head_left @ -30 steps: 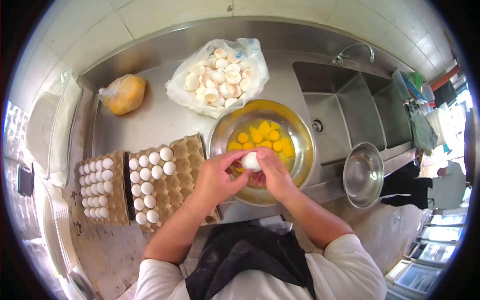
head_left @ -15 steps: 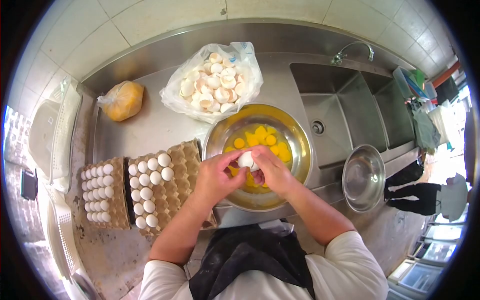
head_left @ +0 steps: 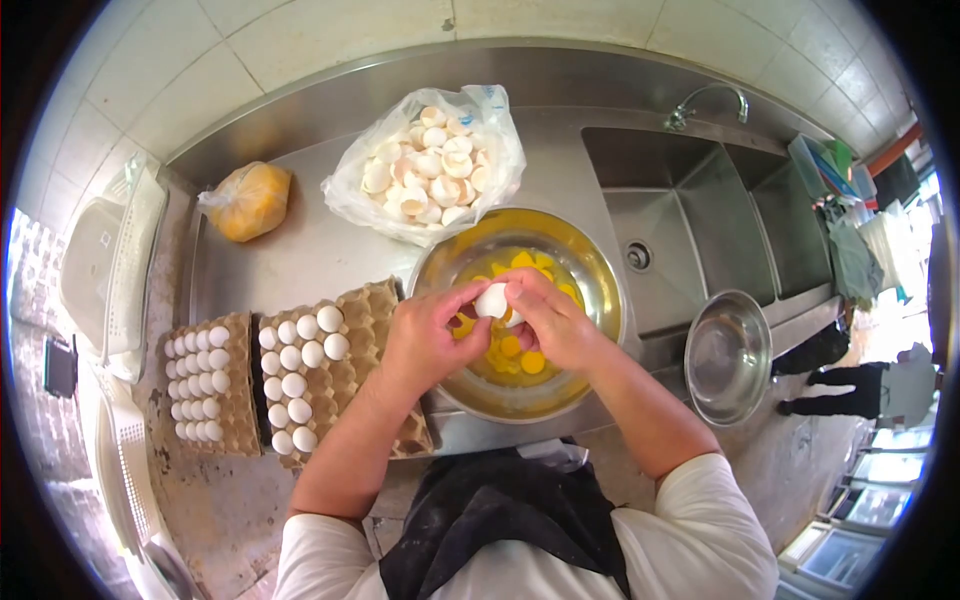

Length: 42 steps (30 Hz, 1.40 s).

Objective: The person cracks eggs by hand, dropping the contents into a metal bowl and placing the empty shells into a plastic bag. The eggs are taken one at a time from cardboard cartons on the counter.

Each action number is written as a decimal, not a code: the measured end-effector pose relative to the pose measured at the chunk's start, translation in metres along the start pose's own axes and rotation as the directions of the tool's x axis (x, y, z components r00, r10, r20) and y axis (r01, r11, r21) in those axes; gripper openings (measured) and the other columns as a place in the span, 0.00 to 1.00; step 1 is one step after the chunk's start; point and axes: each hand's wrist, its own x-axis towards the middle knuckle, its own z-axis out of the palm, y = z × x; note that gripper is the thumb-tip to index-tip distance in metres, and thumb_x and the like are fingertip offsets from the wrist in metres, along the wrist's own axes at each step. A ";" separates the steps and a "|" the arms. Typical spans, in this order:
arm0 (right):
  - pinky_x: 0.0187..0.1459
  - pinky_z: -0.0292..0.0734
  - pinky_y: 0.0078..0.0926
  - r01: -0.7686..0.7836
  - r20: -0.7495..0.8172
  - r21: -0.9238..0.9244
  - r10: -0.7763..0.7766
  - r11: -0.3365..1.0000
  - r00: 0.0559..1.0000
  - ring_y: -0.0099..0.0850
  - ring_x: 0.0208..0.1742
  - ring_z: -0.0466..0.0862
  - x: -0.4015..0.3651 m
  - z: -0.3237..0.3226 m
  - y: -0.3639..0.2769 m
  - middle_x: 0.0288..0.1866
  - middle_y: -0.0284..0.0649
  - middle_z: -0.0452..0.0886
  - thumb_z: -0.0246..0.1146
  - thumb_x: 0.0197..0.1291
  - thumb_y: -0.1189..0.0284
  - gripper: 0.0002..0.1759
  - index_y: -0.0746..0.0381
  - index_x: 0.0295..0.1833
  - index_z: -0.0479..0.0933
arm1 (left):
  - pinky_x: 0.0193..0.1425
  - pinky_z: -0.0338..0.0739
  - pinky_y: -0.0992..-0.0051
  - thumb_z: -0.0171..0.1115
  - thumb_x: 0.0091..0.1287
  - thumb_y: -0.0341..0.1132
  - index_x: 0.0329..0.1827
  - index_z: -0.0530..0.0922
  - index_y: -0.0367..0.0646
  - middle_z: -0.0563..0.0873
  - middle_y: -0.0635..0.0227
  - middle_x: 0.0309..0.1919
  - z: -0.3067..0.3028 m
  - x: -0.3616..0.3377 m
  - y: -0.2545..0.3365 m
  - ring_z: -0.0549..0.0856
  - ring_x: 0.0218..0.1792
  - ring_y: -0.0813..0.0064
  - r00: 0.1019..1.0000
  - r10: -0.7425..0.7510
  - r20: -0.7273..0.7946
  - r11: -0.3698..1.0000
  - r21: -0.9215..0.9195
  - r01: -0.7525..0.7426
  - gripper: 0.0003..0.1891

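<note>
My left hand [head_left: 428, 335] and my right hand [head_left: 552, 322] together grip a white egg shell [head_left: 493, 300] over a steel bowl [head_left: 590, 270] that holds several yolks [head_left: 520, 355] in raw egg. The shell looks split open between my fingers. Left of the bowl lies a cardboard tray [head_left: 365, 310] with several white eggs [head_left: 297, 355]. A second tray [head_left: 238, 400] of smaller white eggs lies further left.
A clear plastic bag [head_left: 425, 170] of empty shells sits behind the bowl. A tied bag of yellow liquid [head_left: 247, 200] lies at back left. A double sink [head_left: 690, 230] with tap is at right, an empty steel bowl [head_left: 728, 355] at its front edge. A person [head_left: 860, 385] stands at far right.
The egg has been pulled apart and raised slightly over the bowl. More yolk now lies in the bowl below my hands.
</note>
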 end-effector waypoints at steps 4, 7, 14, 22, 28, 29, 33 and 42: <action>0.34 0.73 0.17 -0.023 0.020 0.019 0.023 1.000 1.000 0.17 0.34 0.73 -0.001 -0.006 -0.005 0.43 0.31 0.76 0.49 0.78 0.54 0.19 0.55 0.61 0.73 | 0.38 0.85 0.77 0.71 0.56 0.27 0.56 0.84 0.40 0.91 0.61 0.35 0.002 0.004 -0.001 0.89 0.31 0.76 0.995 -0.095 0.016 0.985 -0.140 0.097 0.21; 0.35 0.72 0.16 -0.027 0.043 0.029 0.025 0.999 0.999 0.17 0.34 0.73 0.000 -0.009 -0.007 0.42 0.31 0.76 0.49 0.78 0.54 0.20 0.55 0.62 0.72 | 0.38 0.85 0.77 0.71 0.57 0.28 0.55 0.85 0.40 0.91 0.60 0.35 -0.001 0.007 -0.001 0.89 0.31 0.77 0.983 -0.176 0.047 0.953 -0.242 0.182 0.20; 0.38 0.74 0.22 0.026 0.069 -0.174 -0.014 0.984 0.997 0.20 0.36 0.75 -0.006 -0.016 -0.034 0.43 0.34 0.78 0.51 0.77 0.55 0.20 0.57 0.64 0.71 | 0.39 0.84 0.76 0.69 0.54 0.26 0.55 0.85 0.44 0.91 0.64 0.35 -0.019 0.018 0.011 0.89 0.31 0.75 0.999 0.050 0.022 0.998 -0.031 -0.049 0.21; 0.43 0.76 0.28 0.272 0.118 -0.425 -0.246 0.863 0.962 0.28 0.40 0.82 -0.005 -0.025 -0.037 0.46 0.39 0.82 0.54 0.75 0.58 0.22 0.59 0.66 0.70 | 0.38 0.83 0.76 0.71 0.56 0.26 0.58 0.83 0.45 0.90 0.63 0.35 -0.020 0.021 0.016 0.89 0.32 0.74 0.989 0.149 0.014 0.988 0.027 -0.149 0.24; 0.38 0.77 0.21 -0.144 0.151 0.147 0.122 0.979 0.981 0.23 0.38 0.84 0.009 -0.015 0.004 0.47 0.36 0.83 0.50 0.76 0.57 0.22 0.57 0.68 0.71 | 0.38 0.82 0.77 0.73 0.63 0.27 0.67 0.76 0.38 0.91 0.62 0.42 -0.004 -0.010 0.003 0.88 0.35 0.78 0.984 -0.154 0.084 0.969 -0.184 0.167 0.28; 0.36 0.76 0.23 -0.179 0.152 0.189 0.152 0.966 0.977 0.24 0.36 0.83 0.011 -0.009 0.006 0.46 0.37 0.83 0.48 0.76 0.57 0.23 0.57 0.67 0.71 | 0.39 0.83 0.77 0.73 0.63 0.27 0.69 0.74 0.38 0.90 0.61 0.43 -0.003 -0.013 0.002 0.88 0.36 0.78 0.979 -0.189 0.079 0.960 -0.194 0.201 0.30; 0.35 0.75 0.23 -0.221 0.220 0.287 0.161 0.932 0.962 0.25 0.35 0.83 0.031 0.003 -0.001 0.46 0.37 0.83 0.46 0.75 0.56 0.23 0.58 0.65 0.72 | 0.45 0.83 0.76 0.72 0.64 0.27 0.71 0.71 0.37 0.90 0.58 0.46 -0.017 -0.016 0.008 0.89 0.41 0.77 0.963 -0.268 0.013 0.941 -0.212 0.264 0.32; 0.34 0.73 0.26 -0.165 0.245 0.326 0.086 0.931 0.966 0.27 0.32 0.81 0.049 0.025 -0.024 0.41 0.38 0.84 0.44 0.75 0.54 0.23 0.58 0.58 0.75 | 0.43 0.83 0.77 0.74 0.63 0.30 0.68 0.73 0.35 0.90 0.59 0.42 -0.042 -0.010 0.008 0.88 0.39 0.77 0.948 -0.300 -0.107 0.886 -0.398 0.236 0.30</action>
